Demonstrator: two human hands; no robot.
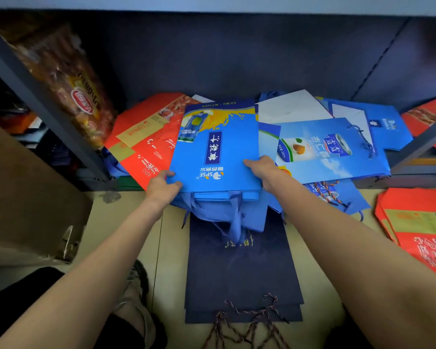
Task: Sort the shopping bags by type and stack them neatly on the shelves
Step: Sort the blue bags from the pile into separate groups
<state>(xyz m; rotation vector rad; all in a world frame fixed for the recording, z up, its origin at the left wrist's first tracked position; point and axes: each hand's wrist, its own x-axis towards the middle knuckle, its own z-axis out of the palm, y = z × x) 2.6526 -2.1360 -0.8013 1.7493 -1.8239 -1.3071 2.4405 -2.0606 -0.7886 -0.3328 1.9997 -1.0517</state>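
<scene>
Left hand (163,187) and right hand (261,171) each grip a near corner of the blue bag (217,147); it tops a blue stack on the shelf (237,79).

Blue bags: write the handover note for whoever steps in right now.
Left hand and right hand grip the near corners of the blue bag stack, half on the shelf edge.
Red bags lie on the shelf to its left, loose blue bags to its right.
Navy bags and more red bags sit on the floor.
Done: partial blue stack.
Left: square it, sort the rest.
</scene>
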